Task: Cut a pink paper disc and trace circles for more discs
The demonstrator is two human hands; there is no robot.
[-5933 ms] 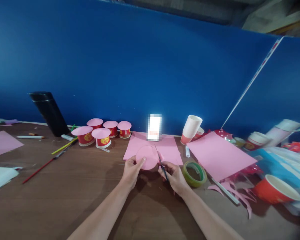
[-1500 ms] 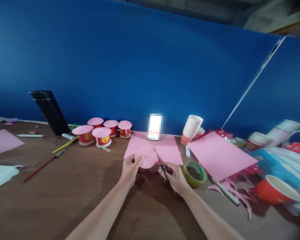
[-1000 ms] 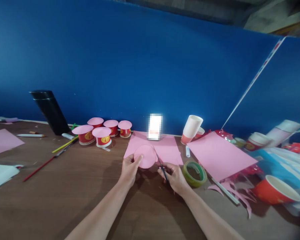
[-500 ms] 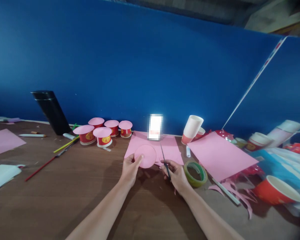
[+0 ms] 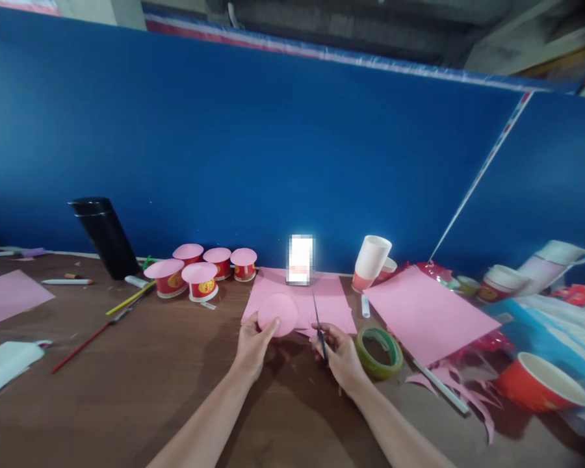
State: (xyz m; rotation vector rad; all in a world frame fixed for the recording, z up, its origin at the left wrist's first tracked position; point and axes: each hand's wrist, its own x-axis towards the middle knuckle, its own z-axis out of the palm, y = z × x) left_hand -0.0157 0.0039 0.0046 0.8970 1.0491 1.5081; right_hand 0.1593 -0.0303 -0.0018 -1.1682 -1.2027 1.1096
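Between thumb and fingers, my left hand [image 5: 253,341] grips a round pink paper disc [image 5: 279,313] by its lower left edge. My right hand [image 5: 338,351] is closed around a pair of dark scissors [image 5: 320,331], their blades pointing up and away from me, apart from the disc. Both hands are just in front of a pink paper sheet [image 5: 329,299] lying flat on the table. Beside my right hand lies a roll of green tape [image 5: 379,352].
Several red paper cups [image 5: 202,286] topped with pink discs stand at the back left, near a black bottle [image 5: 104,237]. A lit phone [image 5: 300,260] leans on the blue partition [image 5: 273,149]. White cups [image 5: 371,257], pink scraps [image 5: 468,390] and an orange-red bowl [image 5: 541,383] crowd the right.
The view has tipped slightly upward, so table items sit lower. The disc in my left hand has shifted a little left, away from the scissors; both holds stay the same.
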